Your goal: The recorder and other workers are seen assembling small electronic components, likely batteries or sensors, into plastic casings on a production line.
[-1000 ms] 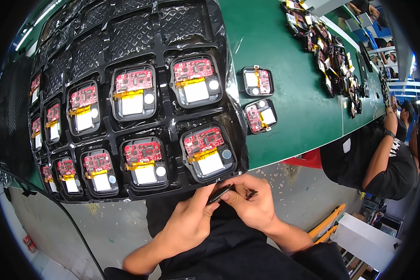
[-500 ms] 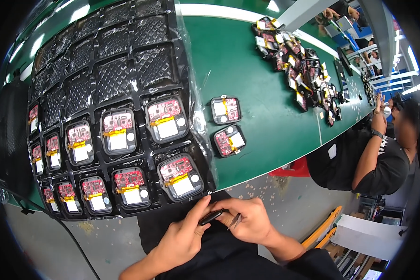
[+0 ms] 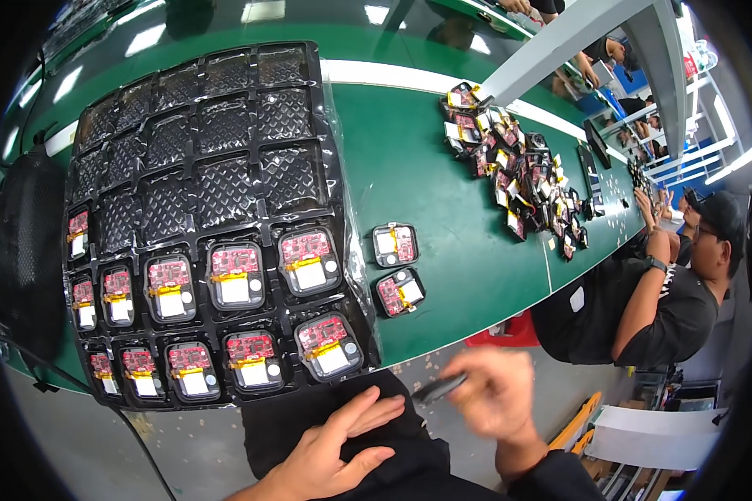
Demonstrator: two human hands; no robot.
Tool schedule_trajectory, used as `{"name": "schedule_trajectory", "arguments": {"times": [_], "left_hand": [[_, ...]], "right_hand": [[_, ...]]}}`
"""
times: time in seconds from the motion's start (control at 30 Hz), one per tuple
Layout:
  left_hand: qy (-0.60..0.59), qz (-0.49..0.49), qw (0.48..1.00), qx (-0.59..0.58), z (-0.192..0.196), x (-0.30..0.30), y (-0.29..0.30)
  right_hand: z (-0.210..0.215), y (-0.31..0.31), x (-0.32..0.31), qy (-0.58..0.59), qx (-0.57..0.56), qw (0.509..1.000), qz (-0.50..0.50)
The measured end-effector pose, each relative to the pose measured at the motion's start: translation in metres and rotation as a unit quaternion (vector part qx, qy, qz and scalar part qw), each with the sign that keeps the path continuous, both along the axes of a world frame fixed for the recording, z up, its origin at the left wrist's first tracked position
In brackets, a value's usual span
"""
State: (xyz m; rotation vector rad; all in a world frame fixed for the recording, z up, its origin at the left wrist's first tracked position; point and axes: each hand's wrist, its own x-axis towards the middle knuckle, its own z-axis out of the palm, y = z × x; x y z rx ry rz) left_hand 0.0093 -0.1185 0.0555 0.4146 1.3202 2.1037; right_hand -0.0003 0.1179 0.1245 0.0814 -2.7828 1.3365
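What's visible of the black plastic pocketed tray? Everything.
The black, glossy, plastic-looking pocketed tray lies on the green tabletop, its near side at the tabletop's edge. Dividers form a grid of squarish pockets; bare ones show crosshatched floors. The two nearest rows hold black rounded-square units with red circuit boards; the third holds one, far left. Crinkled clear film edges its right side. The left hand is in front, with no clear contact.

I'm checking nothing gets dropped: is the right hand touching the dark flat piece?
Touching. The head view shows the right hand, though blurred, gripping one end of the dark flat piece.
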Motion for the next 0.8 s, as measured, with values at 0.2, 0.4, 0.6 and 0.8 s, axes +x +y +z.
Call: {"name": "schedule_trajectory", "arguments": {"times": [0.2,0.4,0.6,0.8], "left_hand": [[0.041,-0.018,0.997,-0.063,-0.002,-0.006,0.002],[0.059,-0.014,0.991,-0.12,0.001,-0.001,-0.002],[0.043,-0.008,0.99,-0.133,0.0,-0.002,0.0],[0.04,0.007,0.988,-0.147,-0.004,-0.004,-0.002]], "right_hand": [[0.006,0.026,-0.066,-0.033,0.124,0.974,-0.184],[0.011,0.02,-0.115,-0.016,0.189,0.971,-0.143],[0.011,0.028,-0.145,-0.032,0.346,0.923,-0.165],[0.014,0.024,-0.128,-0.011,0.234,0.962,-0.143]]}}
